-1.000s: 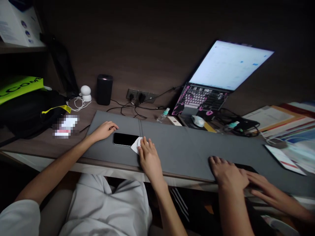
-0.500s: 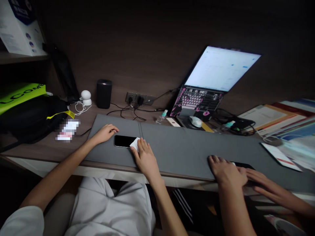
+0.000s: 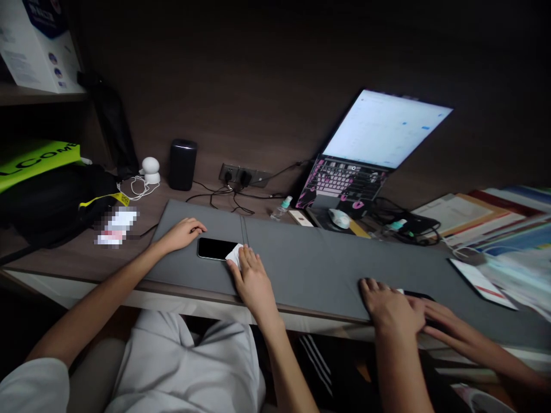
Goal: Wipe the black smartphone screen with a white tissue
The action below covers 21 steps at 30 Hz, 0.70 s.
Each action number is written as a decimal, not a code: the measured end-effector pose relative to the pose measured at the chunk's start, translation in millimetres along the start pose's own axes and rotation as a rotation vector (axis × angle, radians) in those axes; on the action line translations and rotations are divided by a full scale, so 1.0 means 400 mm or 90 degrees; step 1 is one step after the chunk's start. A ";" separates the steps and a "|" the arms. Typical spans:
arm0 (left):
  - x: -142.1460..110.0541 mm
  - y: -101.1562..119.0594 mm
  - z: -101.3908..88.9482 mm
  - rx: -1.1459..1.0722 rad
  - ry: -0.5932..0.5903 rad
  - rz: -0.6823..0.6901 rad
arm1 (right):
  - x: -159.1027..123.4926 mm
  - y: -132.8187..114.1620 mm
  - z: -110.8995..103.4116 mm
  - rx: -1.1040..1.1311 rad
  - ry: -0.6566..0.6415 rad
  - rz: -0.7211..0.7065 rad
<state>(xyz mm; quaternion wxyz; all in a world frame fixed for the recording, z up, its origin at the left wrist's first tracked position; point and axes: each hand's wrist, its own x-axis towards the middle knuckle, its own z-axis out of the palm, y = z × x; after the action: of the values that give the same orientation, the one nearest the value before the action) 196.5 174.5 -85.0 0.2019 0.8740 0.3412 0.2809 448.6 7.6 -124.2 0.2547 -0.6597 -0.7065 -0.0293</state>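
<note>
A black phone (image 3: 212, 248) lies face up on the grey desk mat (image 3: 310, 264). My left hand (image 3: 181, 233) rests on the mat at the phone's left end, fingertips touching its edge. My right hand (image 3: 253, 276) presses a small white wipe (image 3: 235, 254) onto the phone's right end. At the right, another person's two hands (image 3: 398, 310) lie on the mat over a second dark phone (image 3: 416, 296), mostly hidden under them.
An open laptop (image 3: 361, 158) with a lit screen stands at the back right, a mouse (image 3: 338, 217) and cables before it. A black cylinder speaker (image 3: 182, 164), wall sockets (image 3: 241, 174), a small bottle (image 3: 280, 207), a black bag (image 3: 51, 201) and stacked papers (image 3: 482, 221) ring the mat.
My right hand with the wipe has slid a little left onto the phone's right end. The other person's hands shifted slightly left. My left hand stays put.
</note>
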 end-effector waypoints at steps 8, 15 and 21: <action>-0.002 0.013 -0.009 -0.004 -0.001 0.003 | 0.054 0.001 -0.010 -0.014 -0.046 0.003; -0.004 0.015 -0.010 -0.005 -0.001 0.005 | 0.017 0.010 0.024 0.004 0.015 0.003; 0.000 0.010 -0.006 0.000 -0.008 0.003 | 0.028 0.002 0.004 -0.018 -0.015 0.015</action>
<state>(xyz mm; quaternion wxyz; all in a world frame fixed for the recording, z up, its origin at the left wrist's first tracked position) 196.8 172.2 -80.9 0.2034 0.8766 0.3380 0.2758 448.8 18.8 -121.4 0.2376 -0.6715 -0.7013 -0.0287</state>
